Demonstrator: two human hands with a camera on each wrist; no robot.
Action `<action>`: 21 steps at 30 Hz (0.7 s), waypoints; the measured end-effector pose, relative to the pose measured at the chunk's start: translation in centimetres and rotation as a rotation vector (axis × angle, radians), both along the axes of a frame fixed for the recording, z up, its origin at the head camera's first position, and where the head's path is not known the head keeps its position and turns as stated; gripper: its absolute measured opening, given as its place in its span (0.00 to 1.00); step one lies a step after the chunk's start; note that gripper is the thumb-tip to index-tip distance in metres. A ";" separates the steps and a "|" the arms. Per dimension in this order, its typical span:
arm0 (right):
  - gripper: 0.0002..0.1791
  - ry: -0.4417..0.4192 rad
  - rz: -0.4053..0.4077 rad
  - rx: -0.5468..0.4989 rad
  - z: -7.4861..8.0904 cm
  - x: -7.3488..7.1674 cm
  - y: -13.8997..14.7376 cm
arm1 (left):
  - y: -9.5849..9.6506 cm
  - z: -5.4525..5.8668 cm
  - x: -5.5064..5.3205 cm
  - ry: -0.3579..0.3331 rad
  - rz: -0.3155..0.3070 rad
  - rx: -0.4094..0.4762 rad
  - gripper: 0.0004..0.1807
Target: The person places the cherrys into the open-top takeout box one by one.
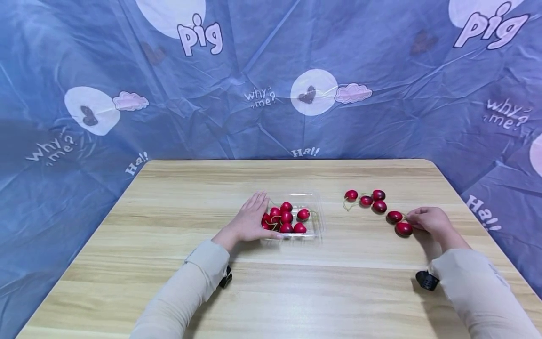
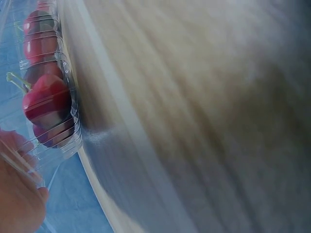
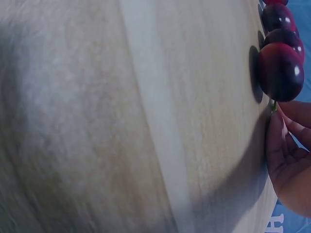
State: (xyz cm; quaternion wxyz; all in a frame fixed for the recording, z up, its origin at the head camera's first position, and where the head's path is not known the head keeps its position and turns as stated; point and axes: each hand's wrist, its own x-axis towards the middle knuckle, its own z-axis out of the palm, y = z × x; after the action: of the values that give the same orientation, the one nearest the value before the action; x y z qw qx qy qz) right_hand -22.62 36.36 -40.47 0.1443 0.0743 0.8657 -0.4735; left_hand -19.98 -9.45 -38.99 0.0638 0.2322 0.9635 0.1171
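Note:
A clear plastic box (image 1: 319, 221) on the table holds several red cherries (image 1: 286, 217) with green stems. My left hand (image 1: 250, 219) lies against the box's left side, fingers straight and thumb along its front edge. In the left wrist view, the ribbed wall and cherries (image 2: 47, 101) appear beyond that hand (image 2: 19, 194). To the right, my right hand (image 1: 432, 223) pinches the green stem of a pair of dark red cherries (image 1: 403, 229). The right wrist view shows thumb and finger of that hand (image 3: 291, 150) meeting on the stem, just below a glossy cherry (image 3: 281, 73).
Between the box and the right hand lies a loose group of cherries (image 1: 378, 206), some joined by stems. The wooden table (image 1: 330, 292) ends at the back against a blue printed cloth (image 1: 254, 127). Black wrist cameras (image 1: 426, 280) hang under both sleeves.

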 end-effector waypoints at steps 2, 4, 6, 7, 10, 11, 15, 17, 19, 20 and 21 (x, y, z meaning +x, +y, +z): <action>0.09 0.005 0.007 0.005 0.0 0.0 0.0 | 0.0 0.0 0.0 0.001 -0.001 -0.002 0.61; 0.09 0.014 0.013 0.020 0.0 0.0 -0.1 | 0.0 0.0 0.0 0.001 -0.002 -0.007 0.61; 0.09 0.025 0.016 0.048 0.0 -0.1 -0.2 | 0.0 0.0 0.0 -0.002 0.000 -0.005 0.61; 0.09 0.031 0.019 0.064 0.0 -0.1 -0.2 | 0.0 0.0 0.0 -0.004 0.001 -0.004 0.61; 0.10 0.037 0.029 0.100 0.1 -0.1 -0.3 | 0.0 0.1 0.0 -0.010 0.004 0.001 0.61; 0.10 0.040 0.037 0.110 0.1 -0.1 -0.3 | 0.0 0.2 0.0 -0.014 0.006 0.002 0.61; 0.11 0.060 0.084 0.161 0.2 -0.1 -0.3 | 0.1 0.3 0.0 -0.025 0.011 -0.003 0.62; 0.10 0.071 0.108 0.183 0.2 -0.1 -0.4 | 0.1 0.3 0.0 -0.024 0.010 -0.008 0.63; 0.10 0.077 0.128 0.190 0.2 -0.2 -0.4 | 0.0 0.3 0.0 -0.025 0.010 -0.010 0.63; 0.10 0.077 0.134 0.186 0.2 -0.2 -0.4 | 0.0 0.3 0.1 -0.027 0.010 -0.010 0.63; 0.10 0.076 0.142 0.181 0.2 -0.2 -0.4 | 0.0 0.3 0.0 -0.026 0.011 -0.009 0.63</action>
State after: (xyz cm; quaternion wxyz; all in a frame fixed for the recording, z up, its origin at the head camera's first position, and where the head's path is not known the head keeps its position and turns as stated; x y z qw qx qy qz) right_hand -22.82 35.98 -40.29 0.1372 0.0074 0.9128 -0.3846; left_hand -19.94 -9.41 -38.71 0.0767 0.2251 0.9643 0.1162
